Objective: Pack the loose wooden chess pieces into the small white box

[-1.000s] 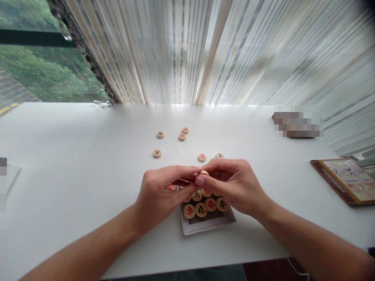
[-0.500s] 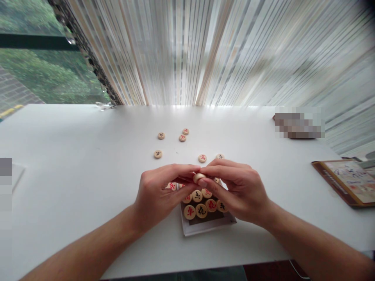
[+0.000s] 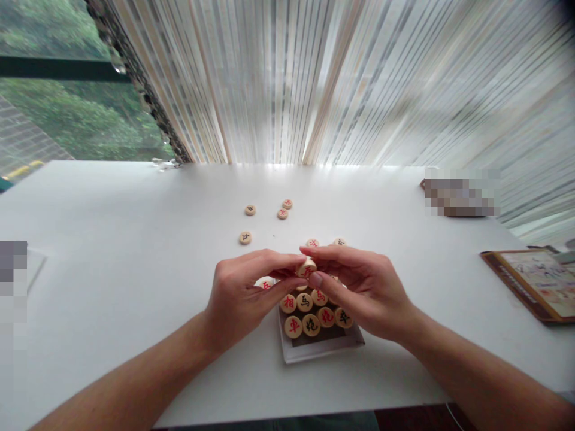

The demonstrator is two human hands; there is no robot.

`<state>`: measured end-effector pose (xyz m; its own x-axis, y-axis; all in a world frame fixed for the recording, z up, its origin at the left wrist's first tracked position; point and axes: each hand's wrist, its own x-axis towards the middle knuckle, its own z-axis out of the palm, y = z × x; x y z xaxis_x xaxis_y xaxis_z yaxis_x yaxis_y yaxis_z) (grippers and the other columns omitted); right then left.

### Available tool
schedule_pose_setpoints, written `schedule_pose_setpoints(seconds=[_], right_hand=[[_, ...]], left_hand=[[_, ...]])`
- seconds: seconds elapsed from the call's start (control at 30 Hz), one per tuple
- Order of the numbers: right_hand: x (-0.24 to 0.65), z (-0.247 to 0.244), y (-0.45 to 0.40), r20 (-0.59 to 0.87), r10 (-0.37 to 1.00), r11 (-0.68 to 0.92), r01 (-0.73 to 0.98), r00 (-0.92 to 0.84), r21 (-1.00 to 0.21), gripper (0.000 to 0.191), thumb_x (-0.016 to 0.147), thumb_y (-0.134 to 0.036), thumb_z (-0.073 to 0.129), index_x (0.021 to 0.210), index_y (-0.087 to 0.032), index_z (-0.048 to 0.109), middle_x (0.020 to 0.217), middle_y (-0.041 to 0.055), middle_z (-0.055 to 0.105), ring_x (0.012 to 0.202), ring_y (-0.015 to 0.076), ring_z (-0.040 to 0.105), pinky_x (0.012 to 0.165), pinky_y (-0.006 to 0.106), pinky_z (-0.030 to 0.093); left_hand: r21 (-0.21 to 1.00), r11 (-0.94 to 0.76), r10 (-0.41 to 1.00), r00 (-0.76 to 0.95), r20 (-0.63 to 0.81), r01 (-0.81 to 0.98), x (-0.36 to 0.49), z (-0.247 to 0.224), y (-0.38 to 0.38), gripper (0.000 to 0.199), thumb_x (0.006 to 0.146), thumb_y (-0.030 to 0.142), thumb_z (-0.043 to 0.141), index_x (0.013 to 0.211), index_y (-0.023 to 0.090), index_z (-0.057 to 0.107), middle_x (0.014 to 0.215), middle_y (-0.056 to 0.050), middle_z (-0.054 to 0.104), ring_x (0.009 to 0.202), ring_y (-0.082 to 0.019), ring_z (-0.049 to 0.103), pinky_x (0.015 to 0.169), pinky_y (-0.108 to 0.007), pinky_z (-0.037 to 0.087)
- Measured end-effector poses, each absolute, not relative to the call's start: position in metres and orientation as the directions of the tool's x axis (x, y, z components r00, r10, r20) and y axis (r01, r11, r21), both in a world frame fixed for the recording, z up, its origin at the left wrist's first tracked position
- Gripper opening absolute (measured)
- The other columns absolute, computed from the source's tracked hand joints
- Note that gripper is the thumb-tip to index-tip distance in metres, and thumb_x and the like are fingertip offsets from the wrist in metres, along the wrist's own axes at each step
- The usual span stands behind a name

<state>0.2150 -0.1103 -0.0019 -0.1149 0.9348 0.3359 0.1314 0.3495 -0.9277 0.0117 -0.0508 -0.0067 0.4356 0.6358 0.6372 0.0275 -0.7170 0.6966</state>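
Observation:
A round wooden Chinese chess piece (image 3: 306,269) with a red character is pinched between my two hands, its marked face tilted toward me. My left hand (image 3: 251,286) grips it from the left with thumb and fingers. From the other side, my right hand (image 3: 371,290) closes thumb and fingertips on it. Below them lies a shallow box (image 3: 323,346) holding rows of pieces, among them a red-marked piece (image 3: 293,327) and a black-marked piece (image 3: 311,325). My hands cover the far part of the box. Another red-marked piece (image 3: 265,284) shows partly behind my left hand.
Several loose pieces lie beyond my hands on the white table (image 3: 112,257), including a black-marked one (image 3: 245,237) and a red-marked one (image 3: 283,214). A brown-edged board or menu (image 3: 530,284) rests at the right. String curtains (image 3: 269,84) hang behind the table.
The held piece has turned from nearly edge-on, so its red character now faces me. My right fingers have lifted slightly apart. The view has shifted a little.

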Motion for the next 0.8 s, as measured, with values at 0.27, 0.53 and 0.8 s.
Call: schedule_pose_setpoints(seconds=[0.27, 0.53, 0.8], right_hand=[[0.2164, -0.0045, -0.1113, 0.269, 0.96, 0.268, -0.023, -0.072, -0.963, 0.027, 0.096, -0.017, 0.078, 0.122, -0.022, 0.077, 0.098, 0.0057, 0.083, 0.084, 0.0169, 0.08, 0.073, 0.025, 0.067], [0.2177, -0.0066, -0.1099, 0.248, 0.965, 0.24, -0.095, -0.087, -0.966, 0.03, 0.092, -0.016, 0.084, 0.121, -0.025, 0.082, 0.101, 0.0052, 0.084, 0.09, 0.017, 0.081, 0.081, 0.025, 0.069], [0.2163, -0.0012, -0.107, 0.2, 0.978, 0.198, -0.04, -0.064, -0.979, 0.024, 0.088, -0.032, 0.088, 0.11, -0.02, 0.086, 0.091, 0.0087, 0.085, 0.069, 0.0181, 0.078, 0.067, 0.03, 0.07]], left_hand=[[0.778, -0.627, 0.697, 0.427, 0.576, -0.025, 0.0129, -0.0105, -0.051, 0.027, 0.085, 0.009, 0.087, 0.11, 0.016, 0.082, 0.097, -0.006, 0.086, 0.078, -0.016, 0.083, 0.077, -0.023, 0.071], [0.818, -0.574, 0.728, 0.431, 0.534, -0.044, 0.0129, -0.0102, -0.0495, 0.027, 0.086, 0.01, 0.086, 0.111, 0.015, 0.083, 0.097, -0.006, 0.086, 0.078, -0.015, 0.083, 0.076, -0.019, 0.069], [0.846, -0.534, 0.761, 0.432, 0.484, -0.006, 0.0137, -0.0067, -0.0497, 0.013, 0.088, 0.02, 0.086, 0.1, 0.015, 0.084, 0.091, -0.007, 0.086, 0.075, -0.017, 0.083, 0.069, -0.021, 0.07]])
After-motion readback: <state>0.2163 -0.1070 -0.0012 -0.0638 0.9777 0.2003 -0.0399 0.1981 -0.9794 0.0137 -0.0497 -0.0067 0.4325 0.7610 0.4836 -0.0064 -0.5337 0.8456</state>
